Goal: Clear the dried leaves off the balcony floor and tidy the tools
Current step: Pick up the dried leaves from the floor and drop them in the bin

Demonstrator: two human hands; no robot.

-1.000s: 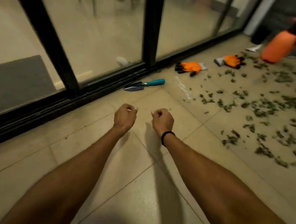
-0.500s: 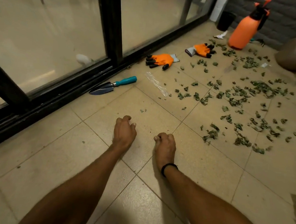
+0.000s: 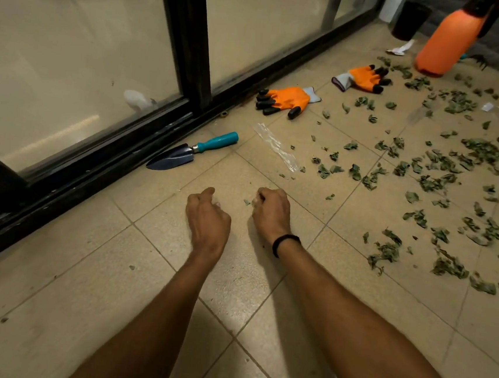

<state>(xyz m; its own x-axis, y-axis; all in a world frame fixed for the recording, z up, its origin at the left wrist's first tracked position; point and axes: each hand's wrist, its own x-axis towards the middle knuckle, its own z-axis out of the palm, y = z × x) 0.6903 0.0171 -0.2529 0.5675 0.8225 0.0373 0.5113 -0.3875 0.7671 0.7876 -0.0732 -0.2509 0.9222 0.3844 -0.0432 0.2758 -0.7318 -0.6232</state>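
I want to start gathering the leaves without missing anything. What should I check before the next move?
1. Hands free: cannot tell; left hand and right hand are loosely curled, and a leaf scrap sits at the right fingertips.
2. Gloves on: not ok; both orange gloves lie on the floor.
3. Trowel within reach: ok, judging by eye; it lies by the door track.
4. Leaves cleared: not ok; scattered to the right.
5. Collection bag or bin: cannot tell; none is clearly visible.
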